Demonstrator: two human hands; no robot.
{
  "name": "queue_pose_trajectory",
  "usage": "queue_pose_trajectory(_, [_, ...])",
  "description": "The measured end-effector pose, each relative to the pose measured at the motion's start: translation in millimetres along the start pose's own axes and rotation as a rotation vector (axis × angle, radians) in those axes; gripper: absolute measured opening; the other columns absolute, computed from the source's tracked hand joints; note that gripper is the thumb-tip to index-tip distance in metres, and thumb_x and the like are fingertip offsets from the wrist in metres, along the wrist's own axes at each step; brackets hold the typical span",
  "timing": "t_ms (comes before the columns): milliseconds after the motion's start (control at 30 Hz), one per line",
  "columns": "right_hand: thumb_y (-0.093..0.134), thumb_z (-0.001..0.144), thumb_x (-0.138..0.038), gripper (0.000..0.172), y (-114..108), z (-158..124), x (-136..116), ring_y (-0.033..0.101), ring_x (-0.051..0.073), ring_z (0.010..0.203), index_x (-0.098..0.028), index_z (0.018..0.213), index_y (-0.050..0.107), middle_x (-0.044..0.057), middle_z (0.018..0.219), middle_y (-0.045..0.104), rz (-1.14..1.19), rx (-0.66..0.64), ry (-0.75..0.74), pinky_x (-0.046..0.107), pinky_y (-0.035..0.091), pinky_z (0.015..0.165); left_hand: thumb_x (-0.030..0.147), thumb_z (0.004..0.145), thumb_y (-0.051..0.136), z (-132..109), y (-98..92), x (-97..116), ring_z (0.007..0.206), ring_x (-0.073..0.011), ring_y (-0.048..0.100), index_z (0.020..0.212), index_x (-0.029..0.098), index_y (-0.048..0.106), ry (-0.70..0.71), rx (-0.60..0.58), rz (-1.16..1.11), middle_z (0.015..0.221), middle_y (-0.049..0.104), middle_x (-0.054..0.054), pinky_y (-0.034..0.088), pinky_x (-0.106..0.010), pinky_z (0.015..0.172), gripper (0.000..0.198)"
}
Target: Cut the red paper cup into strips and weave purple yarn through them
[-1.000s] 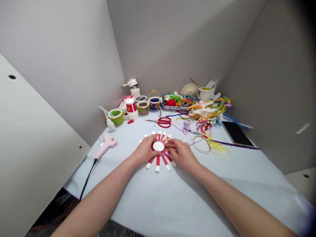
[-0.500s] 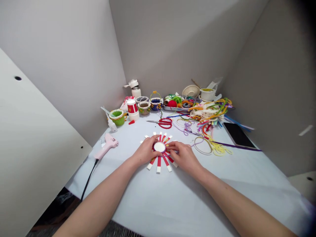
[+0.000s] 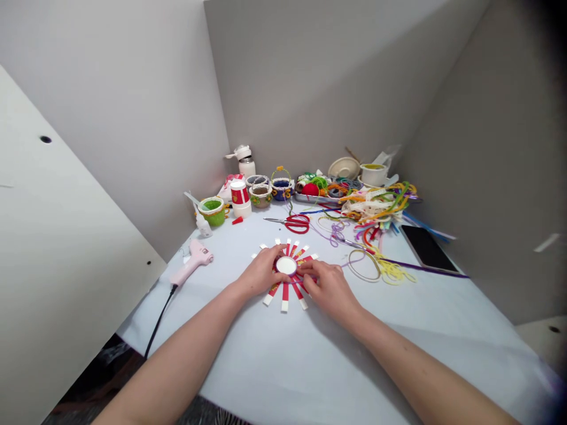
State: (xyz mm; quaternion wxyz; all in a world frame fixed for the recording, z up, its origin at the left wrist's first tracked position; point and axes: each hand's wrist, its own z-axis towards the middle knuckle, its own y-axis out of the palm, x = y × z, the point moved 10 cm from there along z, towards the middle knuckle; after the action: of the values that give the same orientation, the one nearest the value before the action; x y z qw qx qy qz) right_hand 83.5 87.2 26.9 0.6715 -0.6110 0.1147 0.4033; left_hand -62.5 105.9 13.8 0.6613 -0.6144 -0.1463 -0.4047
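A paper cup [image 3: 286, 265] lies base up on the table, its wall cut into red strips with white tips that spread out like rays. Purple yarn [image 3: 335, 236] circles the rim of its round white base and trails off to the right. My left hand [image 3: 260, 271] curves around the base's left side, thumb in front and fingers behind. At the right side of the base, my right hand [image 3: 330, 288] has its fingertips pinched together on the yarn, partly hiding it. Behind the cup lie red-handled scissors [image 3: 296, 223].
A pink glue gun [image 3: 194, 263] with a black cord lies on the left. Small yarn-covered baskets [image 3: 260, 195], an uncut red cup [image 3: 240, 195] and a glue bottle [image 3: 203, 225] stand behind. Rightward are a yellow yarn heap [image 3: 392, 271], a ring [image 3: 364, 277], a yarn tray [image 3: 319, 199] and a phone [image 3: 429, 249].
My right hand has shifted slightly at the base's right edge. My left hand keeps its hold. The whole view has moved a little.
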Motion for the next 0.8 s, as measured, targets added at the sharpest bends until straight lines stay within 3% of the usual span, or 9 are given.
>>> queue_pose_trajectory(333, [0.055, 0.084, -0.013, 0.023, -1, 1, -1, 0.07, 0.022, 0.102, -0.022, 0.102, 0.065, 0.003, 0.103, 0.078, -0.032, 0.0, -0.009, 0.042, 0.04, 0.096, 0.027, 0.068, 0.088, 0, 0.8, -2, 0.113, -0.0306, 0.062, 0.138, 0.02, 0.049, -0.003, 0.007, -0.024, 0.119, 0.067, -0.01, 0.049, -0.043, 0.098, 0.081])
queue_pose_trajectory(467, [0.062, 0.086, -0.023, 0.027, -5, 10, 5, 0.065, 0.027, 0.113, -0.022, 0.113, 0.061, 0.006, 0.116, 0.073, -0.074, 0.035, -0.026, 0.047, 0.039, 0.098, 0.026, 0.069, 0.087, 0, -1.2, -1, 0.111, -0.0293, 0.061, 0.137, 0.021, 0.05, 0.004, -0.003, -0.03, 0.119, 0.065, -0.009, 0.049, -0.042, 0.097, 0.078])
queue_pose_trajectory(667, [0.068, 0.081, -0.024, 0.038, 6, 22, 0, 0.067, 0.024, 0.106, -0.024, 0.118, 0.059, 0.006, 0.113, 0.073, 0.043, -0.043, -0.125, 0.044, 0.047, 0.095, 0.027, 0.069, 0.085, -3, -1.7, 5, 0.112, -0.0293, 0.06, 0.145, 0.02, 0.042, 0.064, -0.088, -0.059, 0.129, 0.059, -0.012, 0.049, -0.043, 0.098, 0.088])
queue_pose_trajectory(800, [0.07, 0.078, -0.02, 0.041, 10, 24, -2, 0.068, 0.024, 0.106, -0.024, 0.117, 0.058, 0.006, 0.113, 0.073, 0.1, -0.044, -0.137, 0.044, 0.05, 0.094, 0.022, 0.075, 0.077, -4, -0.7, 6, 0.11, -0.0274, 0.061, 0.146, 0.02, 0.04, 0.108, -0.074, -0.055, 0.129, 0.058, -0.013, 0.05, -0.043, 0.097, 0.08])
